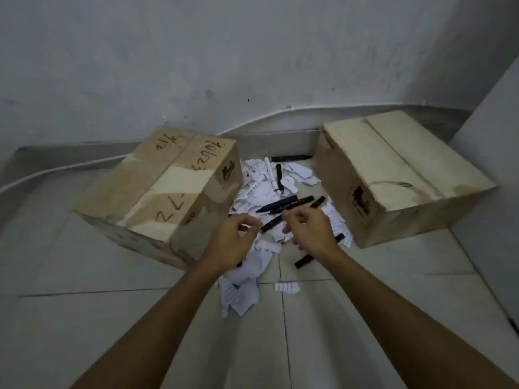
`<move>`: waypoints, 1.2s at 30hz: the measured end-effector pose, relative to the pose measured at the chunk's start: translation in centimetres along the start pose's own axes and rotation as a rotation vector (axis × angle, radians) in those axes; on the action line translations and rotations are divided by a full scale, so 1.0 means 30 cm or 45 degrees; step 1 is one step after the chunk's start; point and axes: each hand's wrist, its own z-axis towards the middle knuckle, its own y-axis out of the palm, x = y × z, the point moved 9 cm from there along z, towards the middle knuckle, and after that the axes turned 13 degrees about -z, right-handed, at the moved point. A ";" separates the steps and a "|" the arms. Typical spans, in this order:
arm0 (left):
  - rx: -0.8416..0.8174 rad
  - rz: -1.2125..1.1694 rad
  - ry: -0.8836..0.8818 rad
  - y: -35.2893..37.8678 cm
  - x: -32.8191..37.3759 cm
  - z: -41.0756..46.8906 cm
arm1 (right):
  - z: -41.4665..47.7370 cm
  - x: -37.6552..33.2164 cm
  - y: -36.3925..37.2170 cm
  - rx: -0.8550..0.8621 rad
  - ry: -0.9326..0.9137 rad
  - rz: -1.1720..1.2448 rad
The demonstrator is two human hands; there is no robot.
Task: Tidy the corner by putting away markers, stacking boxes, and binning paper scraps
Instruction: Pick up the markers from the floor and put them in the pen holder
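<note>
Fingers of both hands are curled inward above the pile in the centre of the frame: on the left hand (230, 242) the thumb and forefinger come close to each other, and on the right hand (307, 227) the fingers are bent loosely down, but I cannot tell if either hand really pinches something, because the fingertips overlap the mess below them. Both bare forearms come up from the lower edge of the frame. Under and beyond the hands lie the paper scraps (247, 265), white and torn, spread over the grey tiled floor (84, 318) between two boxes. Mixed with them are the black markers (283, 204), several lying across each other just above the hands, one more (304, 261) below the right wrist, and one (290, 158) alone near the wall at upper centre. Some white markers (268, 171) lie among the scraps too. The left box (168, 189), brown cardboard with handwriting on its closed top, stands at centre left, and the right box (398, 175), also closed, stands at centre right. The boxes are well apart, not stacked. A white cable (112, 160) runs along the bottom of the wall behind them.
</note>
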 end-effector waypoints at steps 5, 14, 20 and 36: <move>0.073 0.066 0.026 0.051 -0.120 -0.029 | -0.060 0.179 -0.015 0.264 0.195 -0.418; 0.298 0.362 -0.061 0.035 -0.223 -0.027 | -0.108 0.329 -0.040 0.436 0.494 -0.538; 0.342 0.287 -0.136 0.017 -0.268 -0.011 | -0.098 0.357 -0.048 0.474 0.686 -0.300; 0.389 -0.060 -0.144 0.030 -0.238 0.112 | 0.119 0.274 0.033 0.241 0.662 -0.419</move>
